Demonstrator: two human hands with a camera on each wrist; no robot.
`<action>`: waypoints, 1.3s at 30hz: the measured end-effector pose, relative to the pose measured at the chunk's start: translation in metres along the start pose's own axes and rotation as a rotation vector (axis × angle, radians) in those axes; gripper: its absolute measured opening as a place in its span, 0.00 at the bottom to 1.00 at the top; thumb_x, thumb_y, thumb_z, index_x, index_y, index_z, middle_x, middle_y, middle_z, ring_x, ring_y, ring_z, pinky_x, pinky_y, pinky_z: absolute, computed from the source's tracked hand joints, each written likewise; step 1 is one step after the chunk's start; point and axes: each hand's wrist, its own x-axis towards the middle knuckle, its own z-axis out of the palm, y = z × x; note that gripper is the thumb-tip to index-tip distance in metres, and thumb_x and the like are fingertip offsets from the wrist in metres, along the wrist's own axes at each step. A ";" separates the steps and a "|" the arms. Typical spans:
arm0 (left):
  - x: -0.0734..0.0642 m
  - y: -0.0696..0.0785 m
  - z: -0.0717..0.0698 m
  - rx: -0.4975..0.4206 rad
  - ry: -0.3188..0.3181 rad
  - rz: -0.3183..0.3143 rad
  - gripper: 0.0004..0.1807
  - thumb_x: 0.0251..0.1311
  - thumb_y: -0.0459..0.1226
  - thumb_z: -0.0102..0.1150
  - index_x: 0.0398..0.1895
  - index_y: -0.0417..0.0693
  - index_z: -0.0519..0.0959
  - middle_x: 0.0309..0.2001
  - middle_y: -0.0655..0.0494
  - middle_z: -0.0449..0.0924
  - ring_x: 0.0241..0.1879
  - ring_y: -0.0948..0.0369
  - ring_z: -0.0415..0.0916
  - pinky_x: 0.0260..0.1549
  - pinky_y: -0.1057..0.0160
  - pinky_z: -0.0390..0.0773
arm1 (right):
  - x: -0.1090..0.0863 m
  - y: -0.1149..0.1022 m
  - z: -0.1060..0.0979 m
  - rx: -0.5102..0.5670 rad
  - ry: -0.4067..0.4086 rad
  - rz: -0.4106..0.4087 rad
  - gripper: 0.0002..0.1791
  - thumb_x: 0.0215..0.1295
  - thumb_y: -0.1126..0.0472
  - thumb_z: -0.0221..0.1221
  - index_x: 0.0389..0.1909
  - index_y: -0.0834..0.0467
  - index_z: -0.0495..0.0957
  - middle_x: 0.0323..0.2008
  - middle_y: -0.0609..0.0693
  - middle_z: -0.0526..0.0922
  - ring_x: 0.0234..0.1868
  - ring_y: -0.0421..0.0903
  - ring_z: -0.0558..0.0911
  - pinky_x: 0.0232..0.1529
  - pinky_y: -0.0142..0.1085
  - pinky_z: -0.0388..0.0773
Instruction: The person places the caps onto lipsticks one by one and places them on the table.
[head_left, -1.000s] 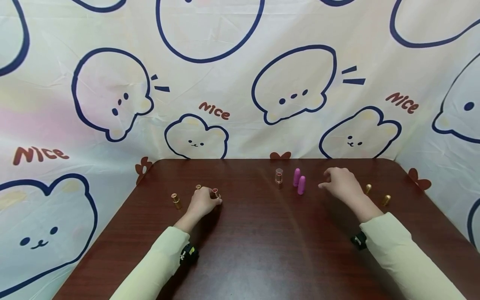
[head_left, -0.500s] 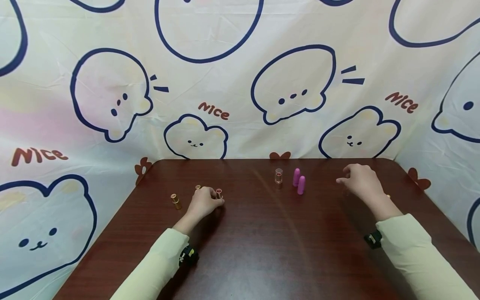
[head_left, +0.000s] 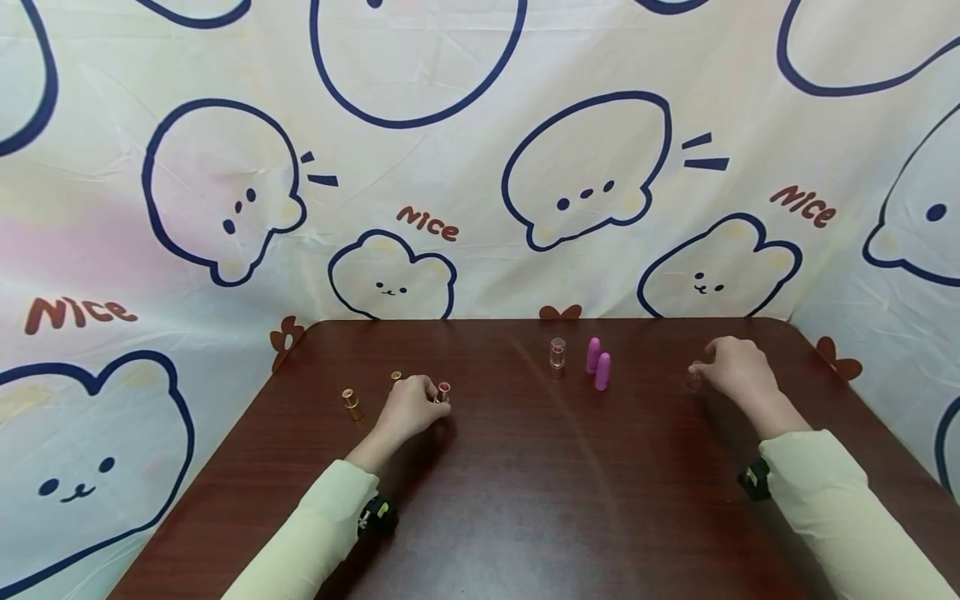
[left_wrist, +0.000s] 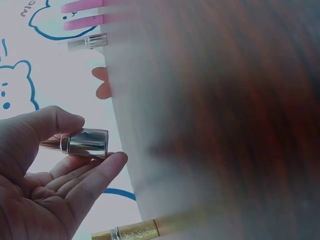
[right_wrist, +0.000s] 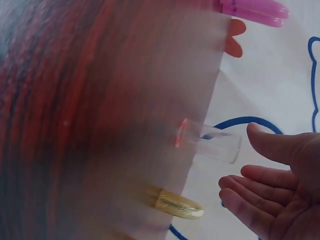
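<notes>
My left hand (head_left: 408,410) pinches a shiny metal lipstick base (left_wrist: 89,143) between thumb and fingers, its reddish end up in the head view. Two gold lipstick tubes stand by that hand: one to its left (head_left: 352,403), one partly hidden behind it (head_left: 396,377). At the right, my right hand (head_left: 742,375) has its fingers apart and holds nothing. Just off its thumb stands a clear lipstick cap (right_wrist: 210,142), apart from the fingers in the right wrist view. A gold cap (right_wrist: 178,204) stands near it; in the head view the hand hides it.
A lipstick with a clear cap (head_left: 557,353) stands at the back middle. Beside it are two pink bullet-shaped tubes, a rear one (head_left: 593,355) and a front one (head_left: 603,372). The dark wooden table (head_left: 525,500) ends at a printed cloth (head_left: 480,250).
My right hand has moved right, and the clear cap now stands apart from its fingers. The left hand has shifted the lipstick base slightly right. The gold caps became hidden behind the right hand.
</notes>
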 end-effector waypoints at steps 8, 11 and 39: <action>-0.003 0.003 0.000 0.003 -0.002 0.021 0.08 0.52 0.34 0.68 0.26 0.43 0.77 0.25 0.54 0.74 0.24 0.59 0.70 0.25 0.63 0.70 | 0.007 0.007 0.007 0.043 -0.076 0.033 0.27 0.61 0.58 0.66 0.49 0.78 0.73 0.42 0.71 0.79 0.37 0.62 0.78 0.40 0.57 0.76; -0.005 0.005 0.000 0.003 0.002 0.035 0.08 0.52 0.34 0.68 0.27 0.42 0.77 0.25 0.54 0.75 0.24 0.59 0.70 0.25 0.62 0.71 | 0.009 0.008 0.009 0.034 -0.080 0.030 0.25 0.61 0.58 0.66 0.47 0.77 0.75 0.40 0.70 0.80 0.36 0.60 0.78 0.38 0.54 0.76; -0.019 0.015 -0.001 -0.024 0.006 0.186 0.04 0.52 0.31 0.67 0.31 0.44 0.82 0.26 0.59 0.79 0.25 0.63 0.72 0.27 0.62 0.74 | 0.000 -0.001 0.012 0.033 -0.042 -0.027 0.18 0.61 0.60 0.66 0.41 0.73 0.78 0.38 0.70 0.80 0.34 0.60 0.79 0.35 0.51 0.78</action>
